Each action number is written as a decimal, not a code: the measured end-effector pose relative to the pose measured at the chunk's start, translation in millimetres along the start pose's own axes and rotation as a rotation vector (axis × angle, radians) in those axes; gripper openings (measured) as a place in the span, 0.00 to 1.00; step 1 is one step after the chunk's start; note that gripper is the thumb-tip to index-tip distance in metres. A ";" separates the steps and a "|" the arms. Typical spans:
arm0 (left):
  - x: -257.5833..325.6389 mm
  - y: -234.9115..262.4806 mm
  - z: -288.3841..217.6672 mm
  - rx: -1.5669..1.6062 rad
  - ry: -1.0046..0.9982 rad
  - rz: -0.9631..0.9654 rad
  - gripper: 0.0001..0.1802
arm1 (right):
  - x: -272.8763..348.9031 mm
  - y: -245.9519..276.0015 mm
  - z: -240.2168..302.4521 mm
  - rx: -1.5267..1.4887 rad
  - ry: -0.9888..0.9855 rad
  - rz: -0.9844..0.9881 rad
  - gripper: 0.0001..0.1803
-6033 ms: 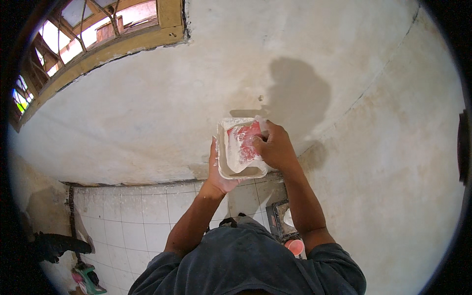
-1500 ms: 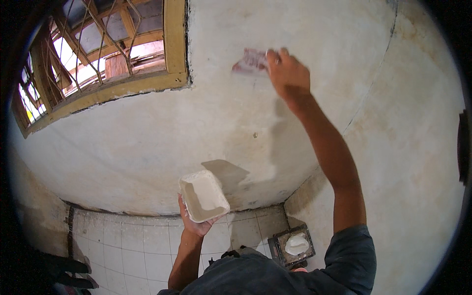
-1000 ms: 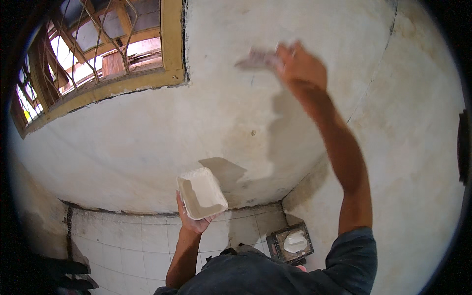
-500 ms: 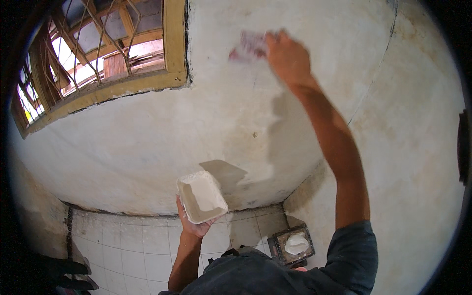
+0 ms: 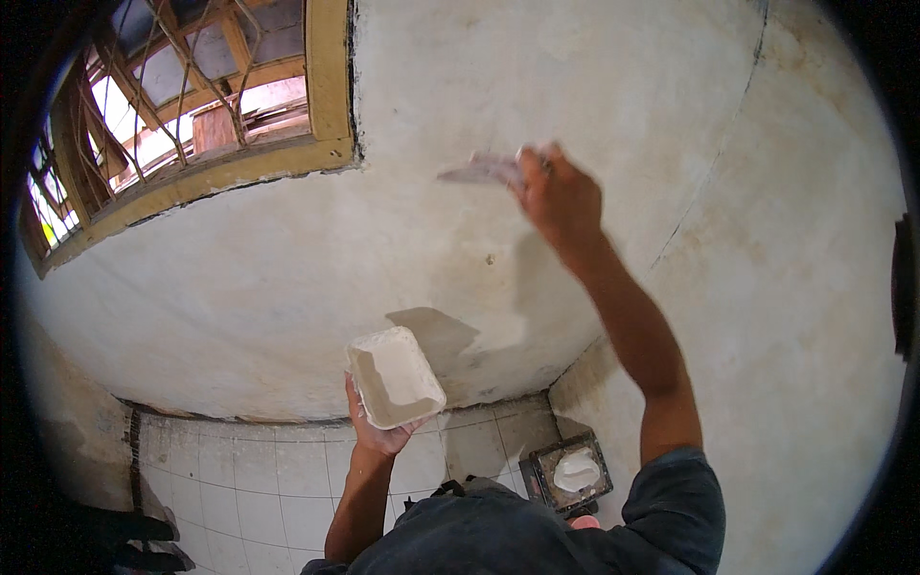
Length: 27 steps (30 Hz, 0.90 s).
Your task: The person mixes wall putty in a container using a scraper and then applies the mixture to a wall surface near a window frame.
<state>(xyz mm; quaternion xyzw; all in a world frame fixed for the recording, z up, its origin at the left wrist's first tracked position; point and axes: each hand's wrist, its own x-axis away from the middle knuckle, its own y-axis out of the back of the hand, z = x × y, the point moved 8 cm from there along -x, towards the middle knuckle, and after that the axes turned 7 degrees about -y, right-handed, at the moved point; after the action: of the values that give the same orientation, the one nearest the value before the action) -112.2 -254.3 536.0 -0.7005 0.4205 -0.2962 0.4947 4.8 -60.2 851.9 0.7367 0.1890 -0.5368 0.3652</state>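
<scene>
My right hand [image 5: 559, 196] is raised high against the pale plastered wall [image 5: 402, 220] and grips a flat putty scraper [image 5: 482, 172], whose blade lies on the wall to the left of my fingers. My left hand [image 5: 379, 433] is held low in front of me and carries a white rectangular tray [image 5: 394, 377] from below; the tray is coated inside with white putty. The tray casts a shadow on the wall behind it.
A yellow-framed window [image 5: 192, 134] with a metal grille sits at the upper left. The wall meets a second wall at a corner [image 5: 709, 182] on the right. White floor tiles [image 5: 249, 479] lie below, with a dark square container of white putty [image 5: 571, 471] by the corner.
My right hand has drawn the scraper down and slightly right along the wall from its higher spot half a second ago. The left hand and tray have stayed put.
</scene>
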 end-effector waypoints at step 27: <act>-1.1 1.6 2.4 -0.061 0.014 -0.051 0.44 | 23.6 -36.9 -37.8 -0.210 -0.323 0.068 0.22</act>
<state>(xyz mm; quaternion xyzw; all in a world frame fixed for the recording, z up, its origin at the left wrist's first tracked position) -111.1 -252.5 533.6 -0.7237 0.4149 -0.3006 0.4624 13.0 -10.4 823.6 0.6047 0.1576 -0.6129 0.4836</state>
